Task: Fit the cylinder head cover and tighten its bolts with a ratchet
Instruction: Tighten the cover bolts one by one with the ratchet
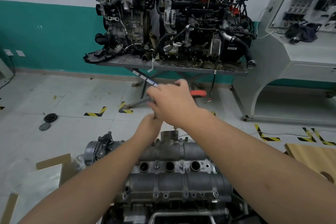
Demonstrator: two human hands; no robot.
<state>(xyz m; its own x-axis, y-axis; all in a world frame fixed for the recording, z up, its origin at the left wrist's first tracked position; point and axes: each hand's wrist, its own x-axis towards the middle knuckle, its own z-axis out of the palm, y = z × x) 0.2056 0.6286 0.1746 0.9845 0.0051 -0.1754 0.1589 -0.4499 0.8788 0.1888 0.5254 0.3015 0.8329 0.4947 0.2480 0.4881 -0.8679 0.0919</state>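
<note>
A thin tool (154,114) is gripped by both hands, left hand (148,128) curled below right hand (172,103). The cylinder head cover (172,167) lies beneath the grip.

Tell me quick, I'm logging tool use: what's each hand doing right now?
Left hand: gripping the lower end of the ratchet at the cover's far end.
Right hand: blurred, laid over the tool's upper part; grip cannot be told.

Both arms outstretched — hands curled: left (147,127), right (171,100)
</note>
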